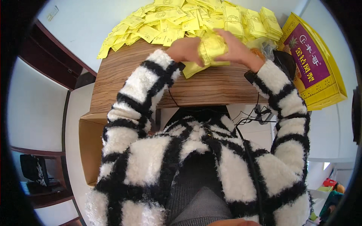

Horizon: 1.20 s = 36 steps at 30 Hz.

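Between my two hands, above the table, is a bundle of yellow paper packets (pixel 213 47), slightly blurred. My left hand (pixel 186 51) grips its left side, with the fingertips partly hidden. My right hand (pixel 238 49) curves round its right side, thumb and fingers on either edge. Just below, more yellow packets (pixel 194 70) lie at an angle on the wood-grain table (pixel 132 83). Behind the hands spreads a large heap of loose yellow packets (pixel 166 24). To its right, neat stacks of packets (pixel 253 23) stand side by side.
A yellow and purple carton (pixel 313 62) stands at the right, beside a clear plastic bag (pixel 267 49). Black cables (pixel 250 119) hang below the table's front edge. An open cardboard box (pixel 88 150) sits on the floor to the left.
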Available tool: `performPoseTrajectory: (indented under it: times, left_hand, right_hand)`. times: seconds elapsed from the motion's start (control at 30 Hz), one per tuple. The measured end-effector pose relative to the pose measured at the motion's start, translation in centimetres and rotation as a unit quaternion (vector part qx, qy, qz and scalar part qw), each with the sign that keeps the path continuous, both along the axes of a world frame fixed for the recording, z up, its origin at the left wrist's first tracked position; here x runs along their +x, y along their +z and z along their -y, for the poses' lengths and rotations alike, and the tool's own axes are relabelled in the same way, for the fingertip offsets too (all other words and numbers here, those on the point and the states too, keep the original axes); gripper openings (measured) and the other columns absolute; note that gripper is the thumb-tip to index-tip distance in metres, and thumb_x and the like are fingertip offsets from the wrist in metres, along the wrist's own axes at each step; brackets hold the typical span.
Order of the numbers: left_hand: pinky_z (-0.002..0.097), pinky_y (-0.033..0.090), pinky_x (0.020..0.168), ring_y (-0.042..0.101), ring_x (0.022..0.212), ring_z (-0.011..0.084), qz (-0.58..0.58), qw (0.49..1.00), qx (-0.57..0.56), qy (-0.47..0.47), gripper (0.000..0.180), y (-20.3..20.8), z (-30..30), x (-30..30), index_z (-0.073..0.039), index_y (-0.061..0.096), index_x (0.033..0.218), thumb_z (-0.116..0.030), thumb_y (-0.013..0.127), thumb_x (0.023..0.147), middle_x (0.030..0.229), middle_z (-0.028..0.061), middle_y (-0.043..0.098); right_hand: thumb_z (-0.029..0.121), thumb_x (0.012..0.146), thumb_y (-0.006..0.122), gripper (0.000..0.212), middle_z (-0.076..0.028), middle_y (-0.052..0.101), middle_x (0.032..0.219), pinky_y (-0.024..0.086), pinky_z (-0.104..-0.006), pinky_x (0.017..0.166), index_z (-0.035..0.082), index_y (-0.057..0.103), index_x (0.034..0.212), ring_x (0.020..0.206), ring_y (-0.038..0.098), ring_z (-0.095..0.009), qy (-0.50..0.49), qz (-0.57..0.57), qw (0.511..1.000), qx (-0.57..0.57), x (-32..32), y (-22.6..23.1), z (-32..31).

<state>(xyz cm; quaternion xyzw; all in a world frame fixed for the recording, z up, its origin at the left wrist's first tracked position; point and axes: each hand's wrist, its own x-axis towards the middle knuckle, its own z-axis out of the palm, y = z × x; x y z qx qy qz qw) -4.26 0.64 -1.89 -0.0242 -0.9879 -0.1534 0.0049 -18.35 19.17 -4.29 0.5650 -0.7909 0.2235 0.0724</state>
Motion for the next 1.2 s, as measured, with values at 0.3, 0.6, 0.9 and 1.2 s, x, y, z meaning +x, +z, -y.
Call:
performPoseTrajectory:
  times: [0.3,0.6,0.9,1.2]
  left_hand:
    - [0.0308,0.05,0.088,0.065,0.1,0.0192,-0.015,0.909,0.416,0.006,0.079,-1.7,2.2,-0.5,0.004,0.051,0.133,-0.027,0.087,0.07,0.111,0.0114,0.068]
    - [0.0306,0.049,0.092,0.063,0.103,0.0192,-0.031,0.821,0.57,0.005,0.074,-2.8,2.4,-0.6,0.004,0.053,0.13,-0.024,0.087,0.07,0.116,0.0109,0.066]
    - [0.0316,0.053,0.091,0.065,0.106,0.0207,0.012,0.644,0.765,-0.006,0.053,-4.2,3.9,0.5,0.003,0.05,0.135,-0.02,0.068,0.09,0.119,0.0128,0.066]
    - [0.0385,0.052,0.099,0.063,0.115,0.025,-0.018,0.529,0.848,0.013,0.054,-5.3,3.0,0.7,0.0,0.043,0.143,-0.026,0.054,0.097,0.131,0.0162,0.06]
  right_hand:
    - [0.046,0.071,0.088,0.116,-0.027,0.048,0.137,0.047,-0.0363,0.1,-0.006,0.021,0.15,0.122,0.054,-0.03,-0.061,0.304,0.935,-0.172,0.5,0.6,0.5]
    - [0.025,0.077,0.084,0.111,-0.026,0.047,0.138,0.047,-0.0369,0.101,-0.002,0.008,0.154,0.121,0.055,-0.028,0.055,0.35,0.915,-0.191,0.2,1.8,1.4]
    - [0.005,0.09,0.069,0.06,-0.011,0.056,0.126,0.049,-0.0286,0.092,0.003,0.039,0.141,0.106,0.059,-0.017,0.054,0.408,0.865,-0.287,0.4,1.5,2.4]
    - [0.006,0.091,0.067,0.007,-0.003,0.058,0.092,0.047,-0.0223,0.072,0.003,0.066,0.097,0.079,0.058,-0.01,0.053,0.153,0.955,-0.247,4.4,4.5,3.0]
